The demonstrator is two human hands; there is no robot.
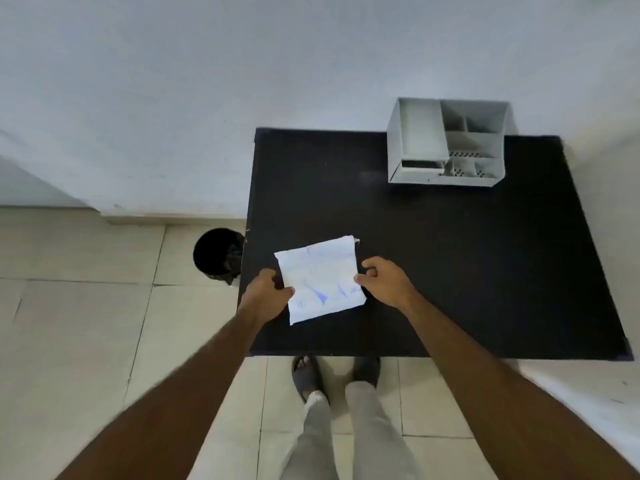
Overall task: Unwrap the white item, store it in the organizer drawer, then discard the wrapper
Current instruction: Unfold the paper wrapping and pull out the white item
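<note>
From the head camera, we are looking down on a black table (pixel 450 271) and we are holding the white wrapped packet (pixel 320 280) just above its near left part. It seems to be up off the surface so both side edges stay free to pull apart. We are pinching its left edge with the left hand (pixel 266 289), fingers curled closed on the wrapper, and pinching its right edge with the right hand (pixel 384 280), thumb and forefinger clamped on it. Both forearms are reaching forward and slightly inward, wrists level, knuckles up, as if we are readying a tear. The packet looks sealed apart from a ragged far corner, so the unwrapping is barely begun, by our reading.

The grey desk organizer (pixel 446 142) is sitting at the table's far edge, well apart from the hands; whether its low drawer is open, we cannot tell. The black waste bin (pixel 218 252) is standing on the floor just beside the table's left edge, handy for the wrapper.
</note>
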